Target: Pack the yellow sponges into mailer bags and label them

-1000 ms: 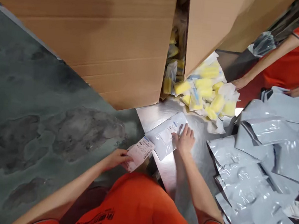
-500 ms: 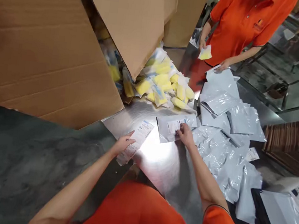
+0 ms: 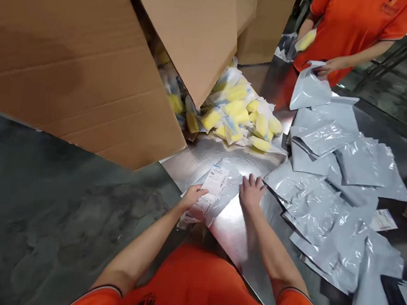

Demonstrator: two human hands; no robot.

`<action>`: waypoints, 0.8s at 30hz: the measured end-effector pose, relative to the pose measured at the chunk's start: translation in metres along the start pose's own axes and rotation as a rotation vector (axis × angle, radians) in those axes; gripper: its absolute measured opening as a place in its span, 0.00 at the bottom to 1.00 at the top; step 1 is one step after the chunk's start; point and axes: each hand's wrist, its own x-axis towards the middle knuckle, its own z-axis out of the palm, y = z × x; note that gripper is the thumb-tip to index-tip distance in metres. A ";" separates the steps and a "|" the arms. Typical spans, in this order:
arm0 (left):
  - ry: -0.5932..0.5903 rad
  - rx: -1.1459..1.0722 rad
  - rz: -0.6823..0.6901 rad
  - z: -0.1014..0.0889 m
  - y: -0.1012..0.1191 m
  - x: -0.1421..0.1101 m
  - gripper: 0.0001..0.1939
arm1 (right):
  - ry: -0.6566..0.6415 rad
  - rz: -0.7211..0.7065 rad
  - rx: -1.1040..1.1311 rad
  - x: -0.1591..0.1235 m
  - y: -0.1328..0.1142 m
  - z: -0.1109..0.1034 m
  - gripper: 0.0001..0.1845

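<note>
My left hand [image 3: 193, 197] is closed on the lower left of a sheet of printed shipping labels [image 3: 215, 182], thumb on top. The labels lie over a grey plastic mailer bag [image 3: 234, 179] near the front edge of the metal table. To the right of that bag, my right hand [image 3: 252, 192] rests palm down with its fingers apart, holding nothing. Its fingertips are close to the bag's right edge and the heap of mailers; whether they touch either I cannot tell.
Yellow items in clear wrappers [image 3: 236, 108] spill from a large cardboard box [image 3: 78, 60] at left. Grey mailers [image 3: 316, 194] are heaped at right, with a loose label [image 3: 383, 220] among them. Across the table, a co-worker [image 3: 356, 37] holds a mailer [image 3: 310, 89] and a yellow item [image 3: 306, 40].
My right hand has let go of the labelled mailer and opened. A grey bag now lies under the label sheet. The co-worker has lifted a mailer off the heap. The view has shifted left.
</note>
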 end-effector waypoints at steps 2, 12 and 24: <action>0.000 -0.054 -0.023 -0.002 -0.005 0.004 0.18 | 0.027 -0.018 -0.101 -0.008 0.005 -0.002 0.24; 0.069 -0.045 -0.032 -0.064 0.041 0.034 0.20 | 0.046 0.054 -0.183 0.023 0.050 -0.020 0.30; 0.025 0.075 -0.022 -0.057 0.036 -0.089 0.33 | 0.129 0.041 0.208 -0.015 0.019 -0.063 0.33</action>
